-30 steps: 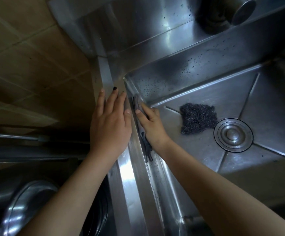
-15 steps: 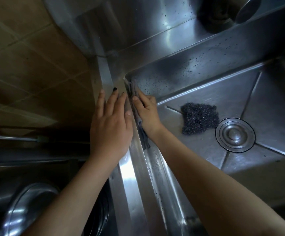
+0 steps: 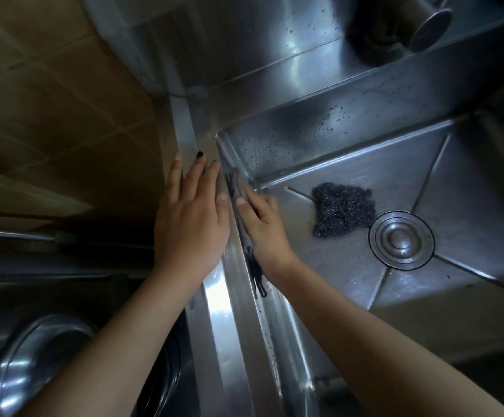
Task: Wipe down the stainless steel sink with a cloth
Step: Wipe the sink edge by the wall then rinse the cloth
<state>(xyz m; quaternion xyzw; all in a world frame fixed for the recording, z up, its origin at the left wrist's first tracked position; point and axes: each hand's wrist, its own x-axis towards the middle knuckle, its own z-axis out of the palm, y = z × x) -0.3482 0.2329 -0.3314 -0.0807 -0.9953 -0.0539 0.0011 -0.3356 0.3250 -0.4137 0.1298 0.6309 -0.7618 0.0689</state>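
The stainless steel sink (image 3: 350, 121) fills the right side, its walls speckled with water drops. My right hand (image 3: 264, 227) presses a dark grey cloth (image 3: 235, 188) flat against the left inner wall, near the far left corner. A strip of the cloth hangs out below my wrist. My left hand (image 3: 192, 218) lies flat on the sink's left rim (image 3: 217, 296), fingers spread, holding nothing.
A dark steel-wool scourer (image 3: 344, 212) lies on the basin floor beside the round drain (image 3: 401, 240). A tap body (image 3: 425, 28) stands at the top right. Brown tiled wall (image 3: 49, 115) is to the left. A round metal pot (image 3: 33, 356) sits at the lower left.
My right hand slid the cloth up the left wall toward the far corner, then came back down a little. My left hand stayed on the rim.
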